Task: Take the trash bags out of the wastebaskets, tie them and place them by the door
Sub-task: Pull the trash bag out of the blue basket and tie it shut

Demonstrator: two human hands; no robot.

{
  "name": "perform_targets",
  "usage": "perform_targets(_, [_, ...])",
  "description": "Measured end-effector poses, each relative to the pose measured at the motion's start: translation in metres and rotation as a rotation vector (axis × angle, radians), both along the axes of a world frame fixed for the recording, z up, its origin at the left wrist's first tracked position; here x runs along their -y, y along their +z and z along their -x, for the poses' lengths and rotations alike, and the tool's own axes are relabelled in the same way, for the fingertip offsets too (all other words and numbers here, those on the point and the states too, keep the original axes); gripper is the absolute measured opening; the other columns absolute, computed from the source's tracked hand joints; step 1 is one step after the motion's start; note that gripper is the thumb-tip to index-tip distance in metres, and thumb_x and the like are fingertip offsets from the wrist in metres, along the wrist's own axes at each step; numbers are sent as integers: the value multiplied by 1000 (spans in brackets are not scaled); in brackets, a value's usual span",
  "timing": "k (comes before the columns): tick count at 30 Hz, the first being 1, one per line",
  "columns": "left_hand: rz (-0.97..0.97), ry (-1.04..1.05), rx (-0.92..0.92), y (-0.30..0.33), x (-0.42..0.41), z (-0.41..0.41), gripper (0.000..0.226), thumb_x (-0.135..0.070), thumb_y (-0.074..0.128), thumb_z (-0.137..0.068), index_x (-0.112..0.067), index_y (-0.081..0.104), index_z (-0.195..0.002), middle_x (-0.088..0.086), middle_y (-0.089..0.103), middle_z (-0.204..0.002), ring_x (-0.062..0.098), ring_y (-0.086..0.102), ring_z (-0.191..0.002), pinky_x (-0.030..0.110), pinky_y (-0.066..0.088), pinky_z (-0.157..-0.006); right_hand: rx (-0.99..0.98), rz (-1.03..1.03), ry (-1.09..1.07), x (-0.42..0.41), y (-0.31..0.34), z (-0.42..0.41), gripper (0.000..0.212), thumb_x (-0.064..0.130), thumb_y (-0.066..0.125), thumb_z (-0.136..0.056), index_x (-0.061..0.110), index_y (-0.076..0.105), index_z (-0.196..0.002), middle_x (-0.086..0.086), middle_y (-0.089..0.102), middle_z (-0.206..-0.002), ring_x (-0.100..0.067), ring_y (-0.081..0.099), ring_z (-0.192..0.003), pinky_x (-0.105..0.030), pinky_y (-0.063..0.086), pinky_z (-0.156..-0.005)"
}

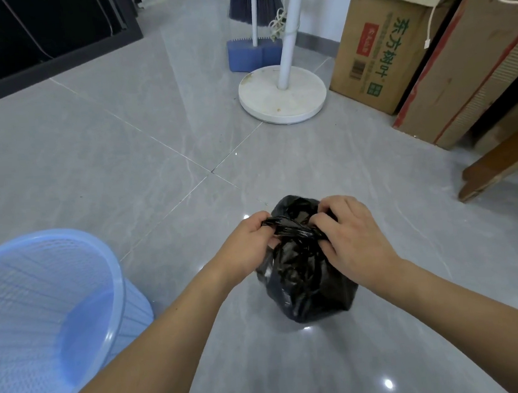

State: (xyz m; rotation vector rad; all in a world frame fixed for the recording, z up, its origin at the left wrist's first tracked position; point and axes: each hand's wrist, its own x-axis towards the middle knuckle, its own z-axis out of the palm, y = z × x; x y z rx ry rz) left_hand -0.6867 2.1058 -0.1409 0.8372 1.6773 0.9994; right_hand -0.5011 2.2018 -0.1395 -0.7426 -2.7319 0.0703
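A small full black trash bag [308, 288] sits on the grey tiled floor at lower centre. My left hand [246, 247] pinches the left end of its gathered top, and my right hand [350, 235] grips the right end. A twisted band of black plastic is stretched between the two hands above the bag. A light blue mesh wastebasket [44, 321] stands to the left, with no bag in it.
A white fan stand [282, 93] rises ahead, with a blue broom and dustpan [254, 52] behind it. Cardboard boxes [373, 51] and leaning boards [458, 72] line the right side. A dark frame [55, 60] runs along the far left.
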Motion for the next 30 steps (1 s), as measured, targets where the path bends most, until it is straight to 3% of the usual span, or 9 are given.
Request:
perform_targets(4, [-25, 38, -39, 1, -3, -4, 21, -22, 44, -95, -17, 60, -81, 3, 60, -71, 16, 54, -67, 35, 44, -69, 24, 99, 11, -1, -4, 0, 25, 4, 60, -77, 8, 64, -101, -8, 58, -100, -29, 57, -79, -41, 49, -71])
perform_targets(8, [-72, 80, -47, 4, -8, -10, 23, -20, 44, -90, -25, 66, -86, 7, 69, -96, 19, 65, -91, 38, 53, -84, 54, 261, 118, 0, -4, -1, 32, 6, 42, -80, 10, 62, -104, -4, 61, -95, -27, 60, -74, -37, 50, -60])
perform_targets(11, [-47, 71, -6, 3, -7, -13, 23, -17, 43, -94, -23, 65, -88, 4, 71, -88, 16, 66, -84, 40, 52, -86, 10, 267, 103, 0, -6, -2, 27, 4, 48, -82, 10, 61, -105, -2, 62, -98, -25, 61, -81, -35, 51, -65])
perform_targets(16, [30, 125, -32, -2, -4, -13, 22, -30, 45, -93, -25, 66, -90, 5, 72, -88, 22, 69, -87, 46, 53, -89, -78, 170, 100, 1, -9, 0, 18, 9, 58, -86, 6, 62, -104, -7, 55, -103, -25, 54, -87, -34, 49, -76])
perform_targets(20, [78, 71, -104, 0, -8, -13, 29, -30, 49, -90, -5, 62, -83, 9, 62, -72, 21, 58, -66, 49, 53, -76, -61, 178, 99, 7, -1, 2, 34, 19, 51, -83, 17, 54, -117, 0, 52, -92, -18, 52, -66, -23, 40, -54])
perform_targets(22, [101, 53, -114, 5, -8, -12, 33, -34, 51, -85, -4, 65, -85, 14, 65, -73, 21, 60, -66, 53, 54, -79, -27, 184, 109, 9, 2, 3, 44, 25, 45, -86, 26, 46, -131, 2, 51, -91, -16, 49, -54, -23, 37, -44])
perform_targets(24, [109, 68, -110, 9, -6, -11, 28, -40, 57, -77, -17, 70, -85, 6, 72, -78, 19, 67, -75, 53, 55, -84, -20, 188, 127, 9, 1, 1, 44, 27, 43, -88, 30, 46, -132, 2, 52, -90, -17, 50, -51, -26, 42, -42])
perform_targets(27, [138, 36, 12, 12, 1, -7, 33, -53, 68, -58, -44, 64, -89, -6, 73, -92, 19, 68, -96, 44, 51, -93, -35, 261, 81, 5, -5, -1, 31, 29, 46, -87, 25, 58, -116, 3, 52, -93, -20, 57, -58, -29, 48, -50])
perform_targets(30, [190, -100, -225, 9, 10, -9, 43, -51, 68, -63, -52, 49, -102, -7, 61, -102, 18, 47, -109, 25, 40, -88, -78, 542, -27, 2, -6, -1, 18, 19, 58, -88, 23, 66, -103, 5, 53, -93, -15, 59, -75, -29, 49, -67])
